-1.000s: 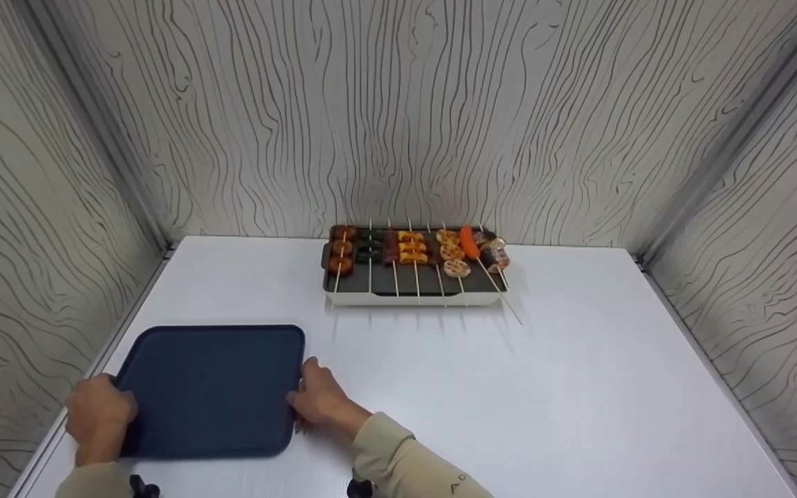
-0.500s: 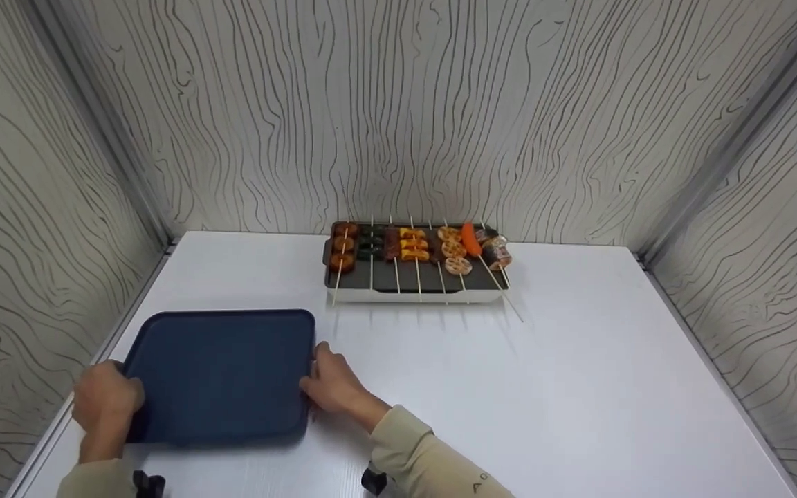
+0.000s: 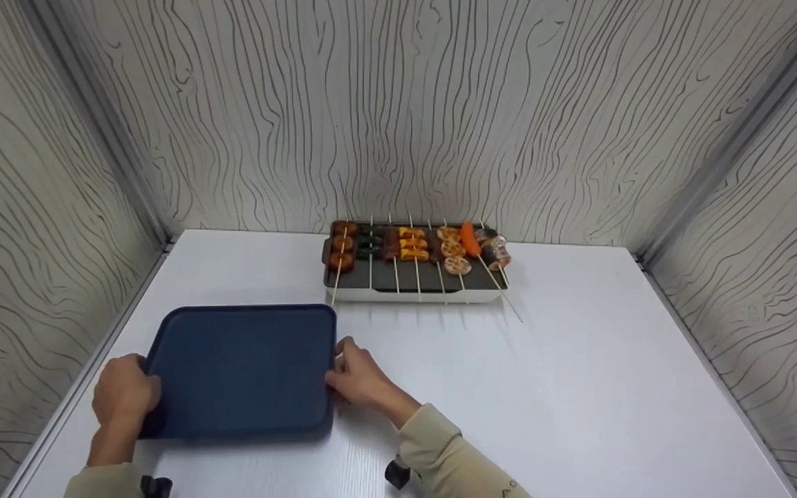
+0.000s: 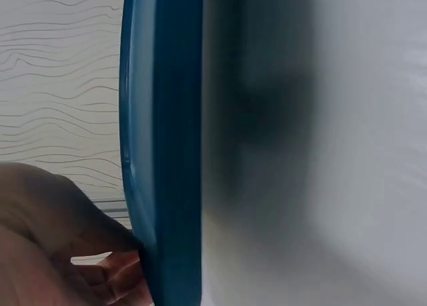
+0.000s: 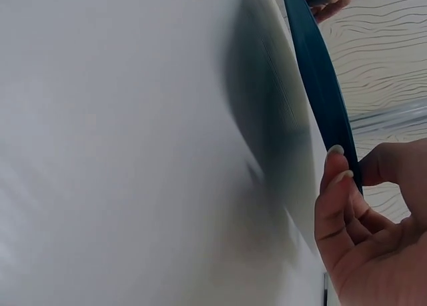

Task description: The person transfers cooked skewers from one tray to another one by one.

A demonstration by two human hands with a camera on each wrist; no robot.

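- One blue tray (image 3: 243, 373) hangs at the lower left of the head view, just above the white table (image 3: 578, 387).
- Left hand (image 3: 124, 393): thumb and fingers pinch the tray's left rim.
- Right hand (image 3: 364, 380): pinches the right rim, thumb on top, fingertips beneath.
- Just above frame centre, a grill pan (image 3: 357, 296) bears food skewers (image 3: 414, 243).

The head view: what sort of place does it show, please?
Probably a staged work booth: wood-patterned panels enclose a white table on three sides, with metal posts at the back corners.
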